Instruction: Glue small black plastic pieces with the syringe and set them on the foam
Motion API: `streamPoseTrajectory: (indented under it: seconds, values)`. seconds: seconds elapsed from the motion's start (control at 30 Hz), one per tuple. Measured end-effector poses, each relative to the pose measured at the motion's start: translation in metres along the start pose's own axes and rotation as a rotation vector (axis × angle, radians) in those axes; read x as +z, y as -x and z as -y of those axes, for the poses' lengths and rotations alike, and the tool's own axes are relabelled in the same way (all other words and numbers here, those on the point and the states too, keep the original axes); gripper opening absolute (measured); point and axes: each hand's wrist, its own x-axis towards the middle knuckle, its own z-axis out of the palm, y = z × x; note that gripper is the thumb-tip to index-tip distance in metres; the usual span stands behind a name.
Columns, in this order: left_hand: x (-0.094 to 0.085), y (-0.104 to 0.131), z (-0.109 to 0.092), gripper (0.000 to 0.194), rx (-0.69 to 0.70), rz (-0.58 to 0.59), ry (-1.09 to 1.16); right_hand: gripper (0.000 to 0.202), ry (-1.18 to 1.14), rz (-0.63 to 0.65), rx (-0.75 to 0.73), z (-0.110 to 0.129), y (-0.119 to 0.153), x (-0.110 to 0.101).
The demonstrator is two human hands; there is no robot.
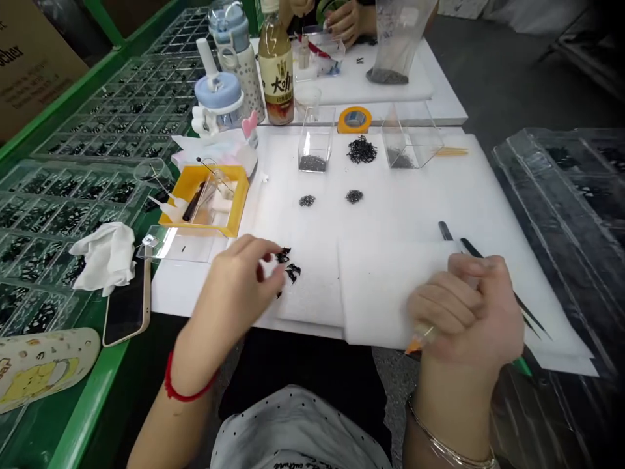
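My left hand (244, 280) hovers at the near left of the white foam sheet (322, 221), thumb and forefinger apart. Right beside its fingertips lie several small shiny black pieces (293, 272), partly hidden by the hand. My right hand (463, 309) is closed over the near right of a smaller white foam pad (381, 280). From the bottom of that fist pokes a slim tool with an orange end (415, 344); the rest of it is hidden. Whether anything sits between its thumb and forefinger cannot be made out. Dark tweezers (469, 247) lie behind and beside this hand.
Small piles of dark beads (354, 196), a black heap (362, 150), clear boxes (312, 140) and orange tape (355, 120) lie farther back. On the left are a yellow tray (239, 202), phone (127, 306) and compartment trays (73, 185). Opposite, another person's hand (344, 23) shows.
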Motion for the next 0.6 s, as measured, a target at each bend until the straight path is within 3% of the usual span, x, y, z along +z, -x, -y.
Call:
streamPoseTrajectory:
  seconds: [0.17, 0.27, 0.4, 0.6]
  values:
    - [-0.010, -0.005, 0.031, 0.020, -0.137, 0.103, -0.134, 0.035, 0.123, -0.034, -0.028, -0.004, 0.000, 0.002]
    - [-0.013, -0.009, 0.031, 0.019, -0.153, 0.174, -0.154, 0.035, 0.143, -0.052, -0.046, -0.004, 0.001, 0.001]
    - [-0.019, -0.016, 0.028, 0.023, -0.152, 0.168, -0.166, 0.030, 0.175, -0.057, -0.057, -0.004, 0.000, 0.002]
    - [-0.009, -0.031, 0.024, 0.019, -0.024, 0.206, -0.159, 0.024, 0.258, -0.107, -0.071, -0.004, 0.000, 0.004]
